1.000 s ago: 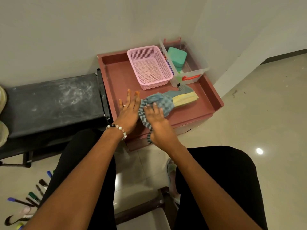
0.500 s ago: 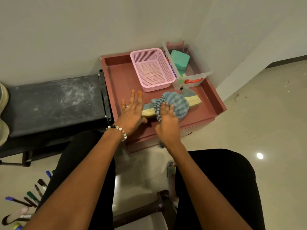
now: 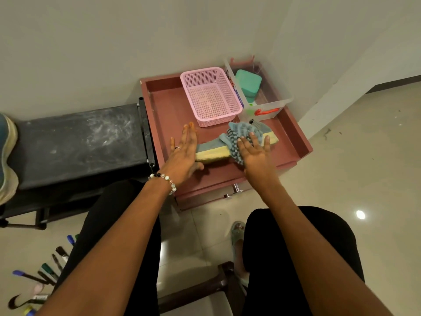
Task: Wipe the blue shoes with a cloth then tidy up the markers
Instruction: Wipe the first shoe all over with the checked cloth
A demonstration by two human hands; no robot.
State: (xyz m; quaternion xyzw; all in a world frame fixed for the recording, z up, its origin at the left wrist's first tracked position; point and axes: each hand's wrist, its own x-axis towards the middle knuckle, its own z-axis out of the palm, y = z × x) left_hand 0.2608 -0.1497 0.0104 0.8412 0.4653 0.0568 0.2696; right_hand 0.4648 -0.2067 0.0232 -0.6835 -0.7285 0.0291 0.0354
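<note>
A: Head view, item one: where is the shoe?

B: The blue shoe point(image 3: 213, 148) lies on its side on the red tabletop point(image 3: 168, 115), yellow sole toward me. My left hand point(image 3: 184, 151), fingers straight, rests flat against its near end.

A: And the right?

B: My right hand point(image 3: 254, 150) presses the checked cloth point(image 3: 237, 139) flat onto the shoe, fingers spread.

A: Markers?

B: The markers point(image 3: 43, 267) lie scattered on the floor point(image 3: 341, 179), lower left. A pink basket point(image 3: 210, 96) stands just behind the shoe.
</note>
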